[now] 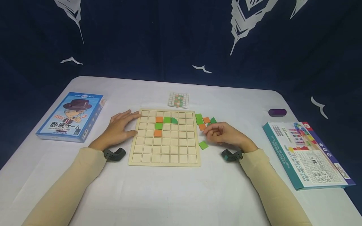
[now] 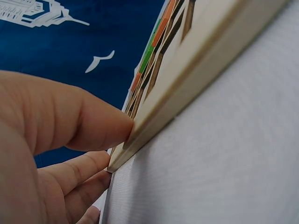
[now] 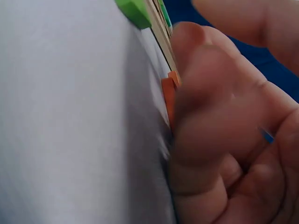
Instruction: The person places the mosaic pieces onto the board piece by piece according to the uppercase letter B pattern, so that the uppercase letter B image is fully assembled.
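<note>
A wooden grid board [image 1: 181,158] lies flat on the table, with orange, light green and dark green tiles in its upper left and middle cells. At its left side my left hand [image 1: 118,128] spreads its fingers, the thumb [image 2: 105,126] touching the board edge [image 2: 159,114] in the left wrist view. My right hand [image 1: 224,135] hovers loosely bent beside a small heap of tiles [image 1: 199,119] right of the board. No tile shows between its fingers, which blur in the right wrist view. A lone light green tile [image 1: 203,145] lies nearer, left of that hand.
Behind the board lies a small pattern card [image 1: 178,100]. A blue game box [image 1: 70,116] stands at left, a teal-edged box [image 1: 308,155] at right. Beyond the latter lies a dark purple object [image 1: 277,112]. A dark curtain [image 1: 181,40] hangs behind the white table [image 1: 169,194].
</note>
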Demonstrator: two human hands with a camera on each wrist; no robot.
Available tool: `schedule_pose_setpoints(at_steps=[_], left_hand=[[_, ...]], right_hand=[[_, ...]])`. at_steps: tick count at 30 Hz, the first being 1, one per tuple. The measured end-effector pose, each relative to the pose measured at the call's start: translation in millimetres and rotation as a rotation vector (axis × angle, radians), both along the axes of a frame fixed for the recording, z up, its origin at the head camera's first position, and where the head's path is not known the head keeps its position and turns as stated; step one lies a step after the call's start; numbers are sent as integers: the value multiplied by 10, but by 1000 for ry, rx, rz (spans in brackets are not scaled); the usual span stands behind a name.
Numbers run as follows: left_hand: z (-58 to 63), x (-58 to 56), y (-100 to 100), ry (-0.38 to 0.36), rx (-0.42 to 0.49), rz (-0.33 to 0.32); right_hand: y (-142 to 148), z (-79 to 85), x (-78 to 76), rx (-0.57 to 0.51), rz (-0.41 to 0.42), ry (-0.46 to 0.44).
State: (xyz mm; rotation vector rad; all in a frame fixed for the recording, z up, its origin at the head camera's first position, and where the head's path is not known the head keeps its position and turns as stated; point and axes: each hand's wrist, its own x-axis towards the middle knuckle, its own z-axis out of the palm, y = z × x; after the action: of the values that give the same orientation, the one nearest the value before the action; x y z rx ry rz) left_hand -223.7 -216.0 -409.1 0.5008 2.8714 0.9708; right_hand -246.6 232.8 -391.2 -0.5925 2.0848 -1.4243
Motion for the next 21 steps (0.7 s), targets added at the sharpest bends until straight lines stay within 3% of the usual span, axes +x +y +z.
schedule_pose_setpoints(at_steps=[12, 21], left_hand=[[-8, 1, -8, -2, 1, 2], [23, 11, 7, 13, 3, -5]], right_hand=[[1, 51, 11, 132, 99, 84], [-16, 61, 27, 162, 136, 145]])
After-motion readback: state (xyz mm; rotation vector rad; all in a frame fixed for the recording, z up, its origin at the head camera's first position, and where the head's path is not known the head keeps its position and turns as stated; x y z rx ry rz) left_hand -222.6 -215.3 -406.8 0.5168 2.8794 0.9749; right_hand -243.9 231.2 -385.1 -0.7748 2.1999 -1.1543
